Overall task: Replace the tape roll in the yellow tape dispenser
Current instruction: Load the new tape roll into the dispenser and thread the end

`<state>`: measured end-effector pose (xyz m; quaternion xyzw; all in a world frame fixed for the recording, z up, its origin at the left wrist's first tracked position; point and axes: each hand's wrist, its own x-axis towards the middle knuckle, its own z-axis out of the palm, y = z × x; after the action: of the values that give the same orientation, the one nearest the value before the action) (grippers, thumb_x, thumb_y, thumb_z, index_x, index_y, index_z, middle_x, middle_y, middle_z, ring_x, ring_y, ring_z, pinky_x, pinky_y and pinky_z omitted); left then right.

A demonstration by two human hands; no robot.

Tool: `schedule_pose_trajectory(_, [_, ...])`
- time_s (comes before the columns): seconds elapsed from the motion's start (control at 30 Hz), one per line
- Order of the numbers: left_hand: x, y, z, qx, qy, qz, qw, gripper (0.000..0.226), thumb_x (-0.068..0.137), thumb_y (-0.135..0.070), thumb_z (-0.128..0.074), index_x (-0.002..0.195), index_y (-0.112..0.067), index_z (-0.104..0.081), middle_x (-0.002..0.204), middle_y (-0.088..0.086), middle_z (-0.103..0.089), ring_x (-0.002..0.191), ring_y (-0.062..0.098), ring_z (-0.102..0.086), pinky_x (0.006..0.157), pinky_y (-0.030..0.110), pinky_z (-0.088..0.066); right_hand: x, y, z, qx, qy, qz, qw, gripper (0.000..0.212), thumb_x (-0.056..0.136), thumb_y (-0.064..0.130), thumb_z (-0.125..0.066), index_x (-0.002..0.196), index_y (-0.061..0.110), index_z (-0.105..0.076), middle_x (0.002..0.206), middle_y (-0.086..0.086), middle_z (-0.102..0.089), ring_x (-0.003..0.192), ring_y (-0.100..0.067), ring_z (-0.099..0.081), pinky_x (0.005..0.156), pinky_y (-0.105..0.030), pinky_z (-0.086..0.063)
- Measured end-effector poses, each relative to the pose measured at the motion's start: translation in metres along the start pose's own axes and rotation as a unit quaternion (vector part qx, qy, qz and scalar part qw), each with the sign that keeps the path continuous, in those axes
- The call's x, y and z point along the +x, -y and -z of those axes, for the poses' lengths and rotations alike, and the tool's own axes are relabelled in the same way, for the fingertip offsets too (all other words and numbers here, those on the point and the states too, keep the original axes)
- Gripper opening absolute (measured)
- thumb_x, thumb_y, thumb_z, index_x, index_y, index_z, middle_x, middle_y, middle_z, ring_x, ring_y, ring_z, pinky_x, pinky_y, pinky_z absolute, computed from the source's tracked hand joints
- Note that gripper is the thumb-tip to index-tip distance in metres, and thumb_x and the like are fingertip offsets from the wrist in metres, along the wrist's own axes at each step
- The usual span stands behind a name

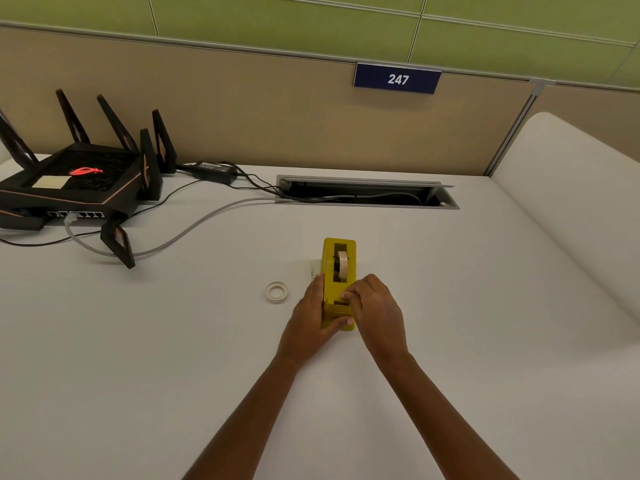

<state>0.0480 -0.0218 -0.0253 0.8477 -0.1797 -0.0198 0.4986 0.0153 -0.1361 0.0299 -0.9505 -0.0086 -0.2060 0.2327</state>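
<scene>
The yellow tape dispenser (pixel 339 282) is standing upright on the white bench (pixel 450 306), its long axis running away from the person, and both hands are gripping its near end. The left hand (pixel 313 317) is wrapping around the dispenser's left side, palm against the wall, with the thumb curling across the near end. The right hand (pixel 375 308) is lying against the right side, its fingers bent and pinching at the cutter end on top; whether a tape end is caught between them cannot be told. Just beyond the fingertips of both hands, a tape roll (pixel 343 263) is sitting on edge in the dispenser's slot. A second, thin tape ring (pixel 277 292) is lying flat on the bench just to the left of the left hand, apart from it. Far off beyond the left hand, a black router (pixel 79 181) with a red glowing mark is resting on the bench, its cables trailing toward a cable opening (pixel 367 195) well beyond both hands.
</scene>
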Motion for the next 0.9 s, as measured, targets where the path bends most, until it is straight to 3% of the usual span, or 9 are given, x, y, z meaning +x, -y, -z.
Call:
schedule_pose_trajectory(0.07, [0.000,0.000,0.000,0.001,-0.001,-0.001,1.000,0.092,0.070,-0.062,-0.054,0.140,-0.012,-0.020,0.146,0.008,-0.037,0.129,0.023,-0.043,0.106,0.043,-0.042,-0.001,0.001,0.001,0.003,-0.008,0.001,1.000,0.010,0.084,0.010,-0.060,0.082,0.003,-0.066,0.084,-0.017,-0.064,0.076,-0.028,-0.061,0.057,-0.026,-0.040])
schedule_pose_trajectory(0.17, [0.001,0.002,-0.001,0.001,-0.001,-0.003,1.000,0.082,0.077,-0.040,-0.065,0.140,-0.011,-0.021,0.146,0.009,-0.037,0.130,0.024,-0.043,0.106,0.045,-0.041,-0.004,0.003,0.001,0.011,-0.014,0.003,1.000,0.012,0.085,0.011,-0.059,0.084,0.003,-0.067,0.085,-0.018,-0.064,0.077,-0.028,-0.060,0.059,-0.027,-0.042])
schedule_pose_trajectory(0.23, [0.001,0.002,-0.002,-0.001,-0.006,-0.006,1.000,0.080,0.078,-0.036,-0.066,0.140,-0.012,-0.022,0.145,0.008,-0.039,0.129,0.023,-0.044,0.106,0.044,-0.041,-0.006,0.005,0.002,0.019,-0.015,-0.001,1.000,0.013,0.086,0.012,-0.058,0.085,0.003,-0.067,0.087,-0.018,-0.064,0.080,-0.028,-0.060,0.061,-0.027,-0.043])
schedule_pose_trajectory(0.33, [0.000,0.003,-0.002,0.007,-0.018,-0.008,1.000,0.079,0.077,-0.039,-0.066,0.139,-0.012,-0.024,0.143,0.008,-0.041,0.128,0.024,-0.045,0.106,0.043,-0.041,-0.009,0.007,0.002,0.022,-0.019,0.005,1.000,0.012,0.084,0.010,-0.061,0.082,0.000,-0.067,0.083,-0.020,-0.065,0.077,-0.030,-0.062,0.061,-0.025,-0.042])
schedule_pose_trajectory(0.5, [0.000,0.002,-0.002,0.020,-0.024,0.003,1.000,0.095,0.067,-0.070,-0.048,0.139,-0.012,-0.025,0.143,0.008,-0.042,0.128,0.024,-0.045,0.106,0.044,-0.041,-0.015,0.008,0.006,0.023,-0.030,0.012,0.999,0.009,0.080,0.007,-0.065,0.077,-0.001,-0.067,0.076,-0.020,-0.066,0.070,-0.031,-0.063,0.059,-0.026,-0.046])
schedule_pose_trajectory(0.63, [0.001,0.003,-0.004,0.033,-0.024,0.002,0.999,0.085,0.073,-0.054,-0.059,0.139,-0.012,-0.025,0.142,0.008,-0.043,0.127,0.025,-0.046,0.105,0.045,-0.042,-0.019,0.010,0.007,0.037,-0.035,0.003,0.999,0.011,0.081,0.010,-0.064,0.078,0.000,-0.067,0.078,-0.020,-0.066,0.071,-0.030,-0.063,0.060,-0.025,-0.043])
schedule_pose_trajectory(0.73, [0.001,0.003,-0.003,0.049,-0.028,0.006,0.998,0.088,0.071,-0.061,-0.054,0.139,-0.014,-0.023,0.142,0.007,-0.043,0.127,0.023,-0.046,0.105,0.045,-0.042,-0.024,0.013,0.008,0.037,-0.044,0.006,0.998,0.008,0.078,0.008,-0.067,0.076,0.001,-0.068,0.074,-0.018,-0.067,0.066,-0.028,-0.063,0.059,-0.022,-0.041])
schedule_pose_trajectory(0.9, [0.002,0.005,-0.005,0.067,-0.033,0.005,0.997,0.078,0.080,-0.044,-0.061,0.140,-0.013,-0.023,0.145,0.008,-0.040,0.129,0.024,-0.043,0.107,0.045,-0.040,-0.033,0.014,0.008,0.036,-0.052,0.008,0.998,0.007,0.074,0.008,-0.072,0.074,0.002,-0.068,0.071,-0.016,-0.068,0.062,-0.025,-0.065,0.057,-0.021,-0.044])
